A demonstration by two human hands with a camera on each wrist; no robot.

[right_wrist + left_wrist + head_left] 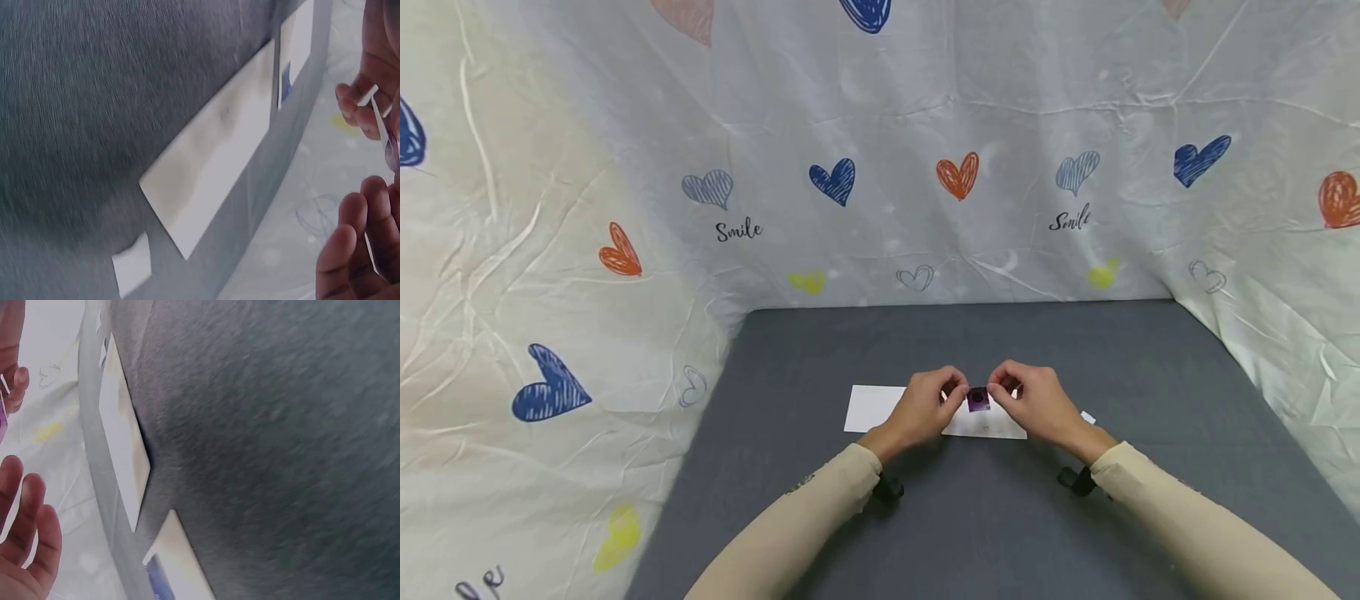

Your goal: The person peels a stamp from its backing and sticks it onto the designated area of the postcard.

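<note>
A small, dark purple square piece with a round dark mark (978, 399) is held up between the two hands. My left hand (925, 406) pinches its left side with thumb and forefinger. The right hand (1036, 402) pinches the opposite side near the top corner. Seen from the right wrist, a thin white edge (379, 115) stands out beside the purple face, by the left fingers. Below the hands lie two white cards, the left card (872, 407) and the right card (981, 427), the latter with faint smudges.
A small white scrap (133, 265) lies just beyond the right card's end. The left card bears a blue patch (160, 578). All rest on a dark grey cloth-covered table (970, 517). A white curtain with printed hearts (880, 108) hangs behind and along both sides.
</note>
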